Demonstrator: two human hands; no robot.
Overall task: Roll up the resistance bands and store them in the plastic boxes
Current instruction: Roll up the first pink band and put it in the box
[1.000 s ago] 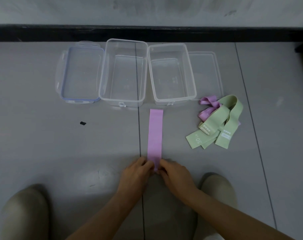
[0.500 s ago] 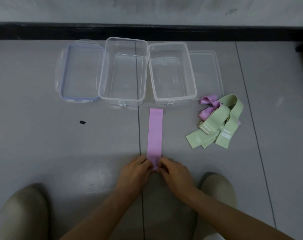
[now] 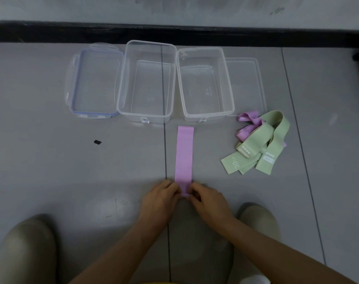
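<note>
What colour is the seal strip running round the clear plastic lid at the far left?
Blue: the seal strip shows best in the head view.

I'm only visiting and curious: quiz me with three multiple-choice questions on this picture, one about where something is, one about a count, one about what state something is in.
1. Where does the flat purple band lie?
A. Inside a box. B. On the floor, in front of the right box. C. Draped over a chair.
2. How many clear boxes stand open?
A. Two. B. One. C. Four.
3. What are the left hand and right hand doing?
A. Lying flat on the floor. B. Clenched in empty fists. C. Pinching the band's near end.
Answers: 1 B, it stretches from the hands toward that box's front wall. 2 A, the left box and right box sit side by side, uncovered. 3 C, the fingers of both close on the band's end.
</note>
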